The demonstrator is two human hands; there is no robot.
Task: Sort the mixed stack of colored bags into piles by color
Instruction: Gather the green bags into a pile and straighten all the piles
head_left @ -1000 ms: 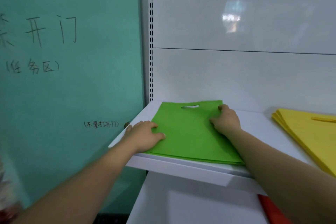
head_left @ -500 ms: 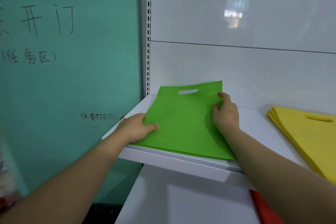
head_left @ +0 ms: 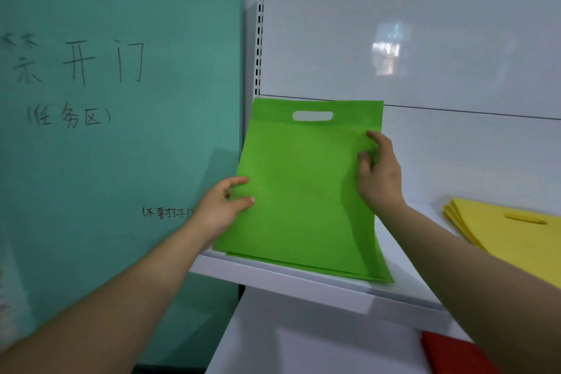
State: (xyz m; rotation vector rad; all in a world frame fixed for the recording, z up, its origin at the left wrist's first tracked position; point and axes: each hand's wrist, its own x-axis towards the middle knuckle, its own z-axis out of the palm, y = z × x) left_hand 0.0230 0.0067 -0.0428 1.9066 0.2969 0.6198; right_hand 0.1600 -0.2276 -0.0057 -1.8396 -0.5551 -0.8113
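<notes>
A stack of green bags [head_left: 303,185] with a cut-out handle stands tilted up on its lower edge on the white shelf [head_left: 303,282], top leaning toward the back panel. My left hand [head_left: 223,206] pinches the stack's left edge between thumb and fingers. My right hand [head_left: 379,173] grips the right edge higher up, fingers curled round it. A pile of yellow bags [head_left: 510,234] lies flat on the same shelf at the right. A red bag [head_left: 452,355] shows on the lower level at the bottom right, partly hidden by my right forearm.
A teal wall [head_left: 121,130] with handwritten characters stands close on the left. A slotted shelf upright [head_left: 259,39] and white back panel [head_left: 425,39] close off the rear. Bare shelf surface lies between the green and yellow piles.
The green stack lay flat on the shelf; both hands have tipped it up so it stands on its lower edge. My hands shifted from pressing on top to gripping the side edges.
</notes>
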